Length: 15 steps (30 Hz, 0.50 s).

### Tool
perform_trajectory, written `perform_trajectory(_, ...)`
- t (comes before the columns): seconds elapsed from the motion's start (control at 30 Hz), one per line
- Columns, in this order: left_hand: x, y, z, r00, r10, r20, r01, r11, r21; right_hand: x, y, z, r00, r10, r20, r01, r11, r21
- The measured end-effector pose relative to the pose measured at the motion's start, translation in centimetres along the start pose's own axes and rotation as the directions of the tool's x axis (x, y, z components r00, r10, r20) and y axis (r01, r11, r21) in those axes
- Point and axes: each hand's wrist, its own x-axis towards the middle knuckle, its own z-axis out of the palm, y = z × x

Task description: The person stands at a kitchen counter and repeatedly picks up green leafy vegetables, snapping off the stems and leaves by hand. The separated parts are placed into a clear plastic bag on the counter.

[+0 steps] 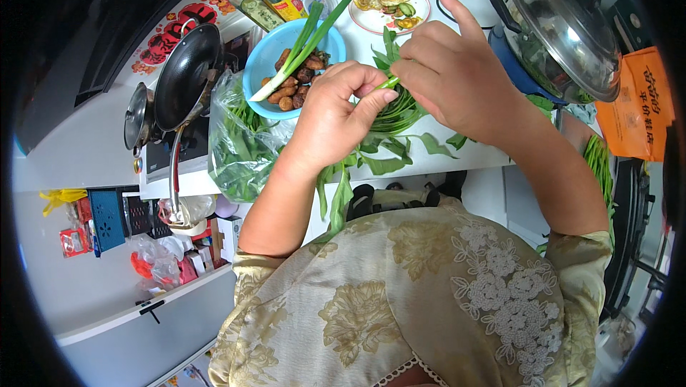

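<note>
Between my left hand (340,111) and my right hand (450,73) runs a green stem (389,83), pinched by the thumb and fingers of each. My right index finger points up and away from it. Just behind and below the hands, a bunch of long-stemmed leafy greens (399,119) lies on the white counter, its leaves hanging over the front edge. To the left, a clear plastic bag (241,156) holds more leafy greens. A light blue bowl (251,73) contains brown pieces of food, and a scallion (316,46) rests across it.
A red-rimmed plate (360,21) carries fried egg and cucumber slices. At right, a metal lid (563,28) leans over a blue basin (501,57) near an orange bag (635,103). Glass bottles (252,4) and a black frying pan (185,76) are left. Below is an open drawer (177,296).
</note>
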Motion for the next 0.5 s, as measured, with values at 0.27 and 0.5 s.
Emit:
perform_trajectory(0.27, -0.1, -0.6, -0.5, 0.985, -0.086, 0.147, 0.104, 0.987, -0.119, -0.6, 0.6, 2.0, 0.993, -0.068, -0.098, 0.066, 0.997, -0.027)
perform_trajectory(0.5, 0.0, -1.1, -0.1, 0.991, -0.101, 0.084, 0.100, 0.995, 0.022, -0.8, 1.1, 2.4, 0.996, -0.031, -0.078, 0.029, 0.999, -0.033)
